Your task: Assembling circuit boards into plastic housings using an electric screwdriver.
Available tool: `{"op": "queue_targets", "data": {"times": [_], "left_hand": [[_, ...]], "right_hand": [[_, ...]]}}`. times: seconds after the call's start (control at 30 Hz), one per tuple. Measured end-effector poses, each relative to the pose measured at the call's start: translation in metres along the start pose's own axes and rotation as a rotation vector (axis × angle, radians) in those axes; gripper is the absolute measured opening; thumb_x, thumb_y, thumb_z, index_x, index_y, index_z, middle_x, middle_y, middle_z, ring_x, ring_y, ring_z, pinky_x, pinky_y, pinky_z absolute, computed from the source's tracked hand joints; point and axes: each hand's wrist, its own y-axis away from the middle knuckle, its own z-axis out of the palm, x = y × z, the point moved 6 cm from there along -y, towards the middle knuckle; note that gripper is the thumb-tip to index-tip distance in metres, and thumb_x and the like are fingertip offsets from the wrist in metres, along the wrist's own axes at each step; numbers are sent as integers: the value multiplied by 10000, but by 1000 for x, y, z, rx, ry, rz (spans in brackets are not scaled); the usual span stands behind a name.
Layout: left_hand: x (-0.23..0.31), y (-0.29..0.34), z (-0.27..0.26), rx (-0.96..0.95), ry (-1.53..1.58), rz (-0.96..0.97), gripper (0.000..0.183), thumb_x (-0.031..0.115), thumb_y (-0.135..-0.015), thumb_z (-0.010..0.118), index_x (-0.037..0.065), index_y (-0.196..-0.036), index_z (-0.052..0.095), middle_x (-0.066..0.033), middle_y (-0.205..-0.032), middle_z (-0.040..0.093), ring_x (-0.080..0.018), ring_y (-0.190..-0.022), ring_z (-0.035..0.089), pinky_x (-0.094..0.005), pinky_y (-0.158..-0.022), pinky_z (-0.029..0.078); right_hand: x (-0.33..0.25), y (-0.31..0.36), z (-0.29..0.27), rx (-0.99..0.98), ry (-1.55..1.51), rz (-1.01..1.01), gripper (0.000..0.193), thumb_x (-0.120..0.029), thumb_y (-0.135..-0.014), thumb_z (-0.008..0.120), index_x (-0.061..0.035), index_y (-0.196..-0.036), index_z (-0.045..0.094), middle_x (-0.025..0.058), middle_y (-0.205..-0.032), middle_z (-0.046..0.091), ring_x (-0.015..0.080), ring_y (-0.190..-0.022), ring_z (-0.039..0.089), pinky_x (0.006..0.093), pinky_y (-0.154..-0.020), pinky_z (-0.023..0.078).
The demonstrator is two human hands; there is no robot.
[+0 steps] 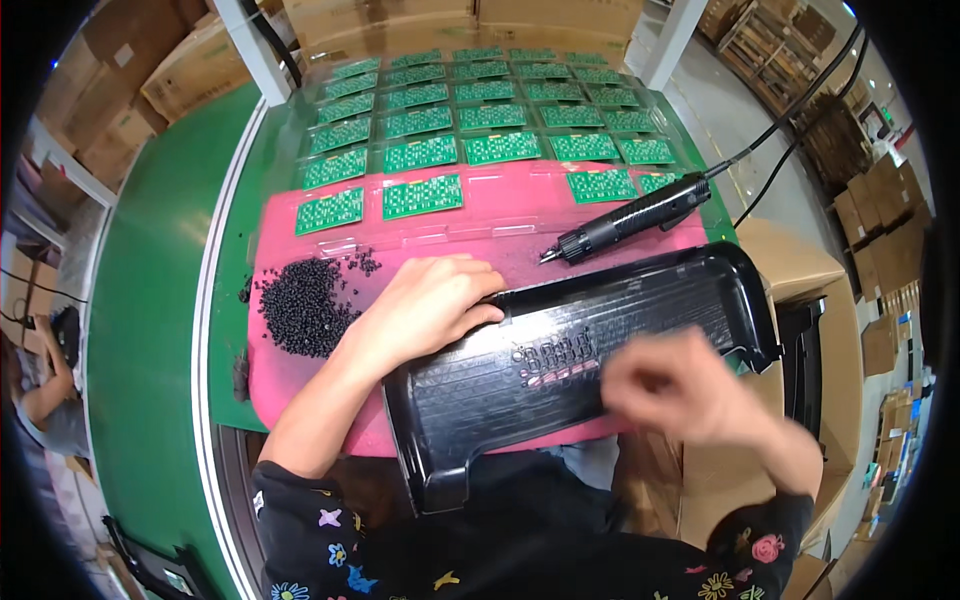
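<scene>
- Between the two hands lies the panel (560, 405), black and glossy with a raised rim, extending past the near edge of the pink mat (280, 385) toward the person's body.
- At the panel's far edge, the fingers of the left hand (435, 305) bend over the rim, thumb on the inner face: a narrow hold on the panel.
- Right of those fingers, over the panel's other half, is the right hand (670, 390), its fingers curled and blurred; I cannot tell whether they grip anything or touch the panel.
- Just left of the right fingers, a cluster of small cut-outs (555, 360) marks the panel.
- Left of the left fingers, a heap of tiny black parts (305, 308) sits on the mat, some strays lying nearer the hand.
- Beyond the left fingers and to their right lies the driver (635, 220), tip pointing left, its cable (745, 153) running up and right.
- Farther beyond both hands' fingers, green boards (420, 155) lie in rows in clear trays (515, 190) on the surface (230, 300).
- Right of the right fingers, an open carton (845, 400) holds black pieces (800, 340).
</scene>
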Motion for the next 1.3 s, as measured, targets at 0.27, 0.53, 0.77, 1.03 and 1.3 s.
{"op": "queue_targets", "data": {"times": [0.27, 0.53, 0.77, 1.03, 1.3], "left_hand": [[4, -3, -8, -10, 38, 35, 198, 124, -817, 655, 25, -987, 641, -136, -943, 664, -331, -950, 632, -451, -773, 518], [-2, -4, -14, 212, 17, -1, 244, 168, -815, 704, 32, -1015, 670, -148, -880, 668, -326, -864, 638, -421, -770, 515], [-2, 10, -53, 707, 238, -51, 501, 169, -746, 803, 19, -1182, 607, -108, -1112, 674, -239, -974, 620, -349, -772, 518], [24, 9, -41, 598, 566, 54, 548, 61, -697, 826, -19, -1198, 618, -113, -1149, 657, -179, -1012, 634, -293, -815, 533], [28, 6, -25, 351, 541, 30, 530, 61, -661, 797, 5, -1165, 640, -88, -1020, 653, -157, -858, 623, -266, -700, 527]], "right_hand": [[61, -197, -60, 420, 811, -208, 558, -68, -804, 675, -93, -1331, 495, 142, -1302, 525, 322, -1196, 513, 437, -1010, 408], [71, -234, -54, 269, 869, -102, 758, -42, -863, 592, -128, -1515, 215, 225, -1242, 575, 351, -1180, 552, 470, -1048, 375], [-10, -137, -56, 493, -415, -353, 825, -74, -858, 707, -119, -1511, 204, 141, -1214, 513, 229, -1114, 561, 353, -1001, 468], [-15, -59, -21, 518, -698, -569, 841, 89, -801, 670, -70, -1463, 175, 263, -1319, 494, 304, -1213, 557, 388, -1005, 500], [27, -22, -20, 482, -618, -368, 664, -150, -903, 678, -32, -1460, 336, 175, -1300, 567, 239, -1155, 590, 364, -975, 470]]}}
